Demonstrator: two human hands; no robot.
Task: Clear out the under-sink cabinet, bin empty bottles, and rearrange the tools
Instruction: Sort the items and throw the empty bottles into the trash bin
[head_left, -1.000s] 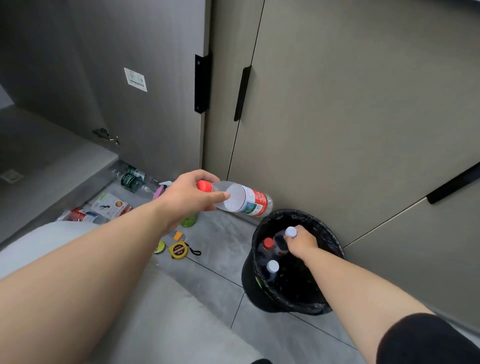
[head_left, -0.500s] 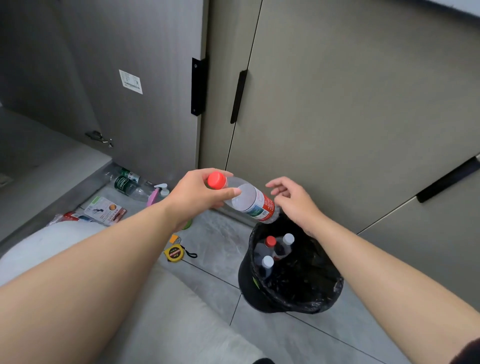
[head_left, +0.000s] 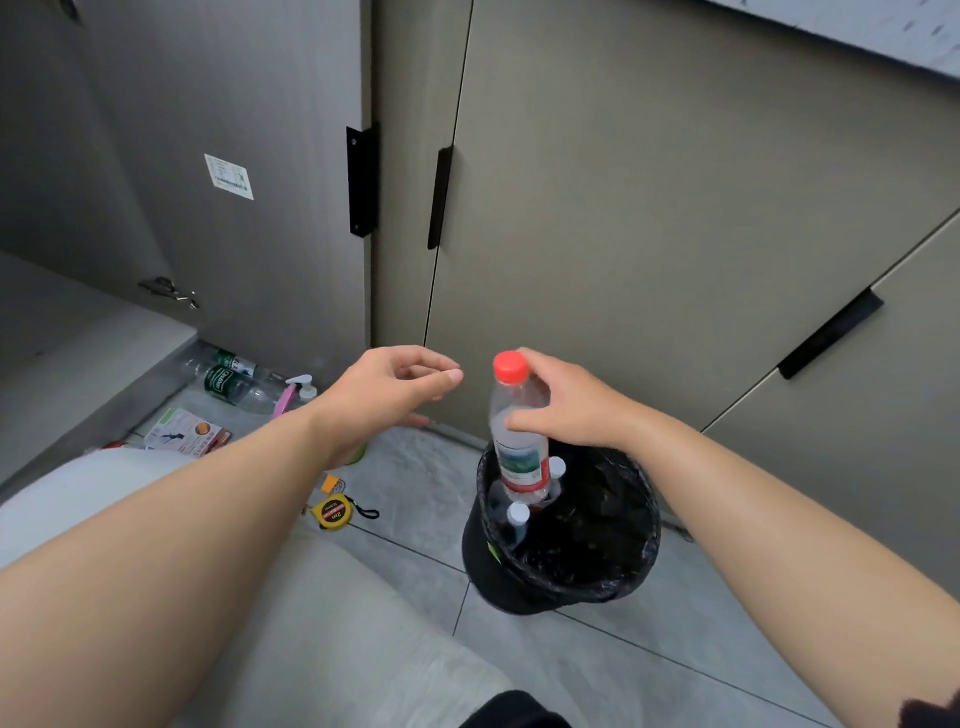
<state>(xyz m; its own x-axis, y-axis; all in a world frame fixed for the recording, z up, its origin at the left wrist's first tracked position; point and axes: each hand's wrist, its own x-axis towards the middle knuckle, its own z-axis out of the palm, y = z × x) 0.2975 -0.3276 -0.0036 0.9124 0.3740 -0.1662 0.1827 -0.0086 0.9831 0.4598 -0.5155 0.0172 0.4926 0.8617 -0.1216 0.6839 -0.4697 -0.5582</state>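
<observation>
Right fingers (head_left: 540, 364): curled round the upper body of the red-capped bottle (head_left: 519, 462).
Right hand (head_left: 576, 410): holds that bottle upright, its lower end over the mouth of the black bin (head_left: 647, 525).
Left fingers (head_left: 441, 376): loosely curled, thumb near forefinger, holding nothing.
Left hand (head_left: 384, 395): hovers left of the bottle, apart from it.
Bin contents: white-capped bottles (head_left: 518, 515) on a black liner.
Floor: yellow tape measure (head_left: 332, 512); green-labelled bottles (head_left: 228, 382) lying by the open cabinet.

clear bottle (head_left: 521, 451) with red cap (head_left: 510, 367), black bin (head_left: 566, 577), yellow tape measure (head_left: 332, 512).
</observation>
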